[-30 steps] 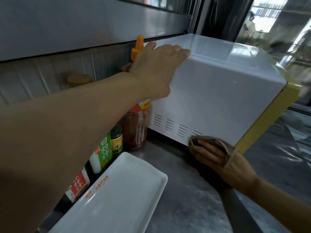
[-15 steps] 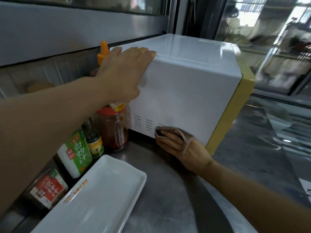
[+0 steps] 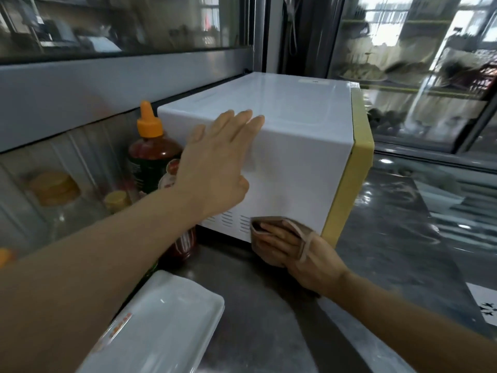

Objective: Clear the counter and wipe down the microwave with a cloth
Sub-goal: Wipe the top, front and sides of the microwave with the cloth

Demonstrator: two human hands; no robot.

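Low in the middle of the frame, your right hand point(image 3: 301, 250) presses the brown cloth point(image 3: 271, 224) flat against the bottom edge of the microwave point(image 3: 301, 157), just right of the vent slots; the cloth wraps over your fingers, which lie fairly straight beneath it. Your left hand point(image 3: 217, 162) lies open on the white side panel, fingers straight and together, tips reaching the top edge. A second ago that hand was hooked over the back top corner; it has since slid forward and down onto the side face, while the cloth has barely shifted along the lower edge. That reads as bracing the box while you scrub, so the side panel seems the part in hand. At lower left the white tray point(image 3: 161, 327) and the orange-capped sauce bottle point(image 3: 150, 146) remain on the counter point(image 3: 255, 305), so clearing looks unfinished.
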